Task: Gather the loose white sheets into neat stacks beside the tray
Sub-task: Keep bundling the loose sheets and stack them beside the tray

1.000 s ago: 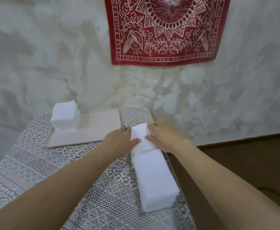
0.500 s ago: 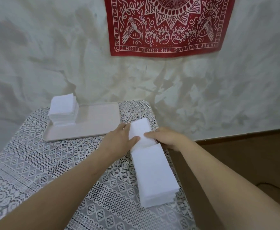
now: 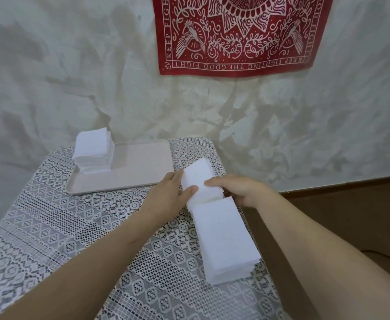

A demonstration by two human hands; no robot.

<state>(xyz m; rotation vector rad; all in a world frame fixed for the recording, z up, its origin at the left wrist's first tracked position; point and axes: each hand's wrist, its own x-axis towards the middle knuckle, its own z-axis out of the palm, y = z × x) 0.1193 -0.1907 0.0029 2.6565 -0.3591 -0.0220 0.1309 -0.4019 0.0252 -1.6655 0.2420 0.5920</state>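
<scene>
On the lace-covered surface (image 3: 74,227), the far stack of thin white square sheets (image 3: 198,174) sits near the far right corner. It is just right of the pale pink rectangular tray (image 3: 143,167) and seems to butt against the near stack of white sheets (image 3: 224,239), which lies along the right edge. The left hand (image 3: 168,195) has its grip on the far stack's left side, thumb curled over the top. The right hand (image 3: 242,190) clasps the right side, fingers laid over the top. The sheets look light, soft and limp, and are likely to slide over one another and fan out. The stack is therefore best taken low at two opposite sides and squeezed gently and evenly. Another white stack (image 3: 94,155) stands on the tray's left end.
</scene>
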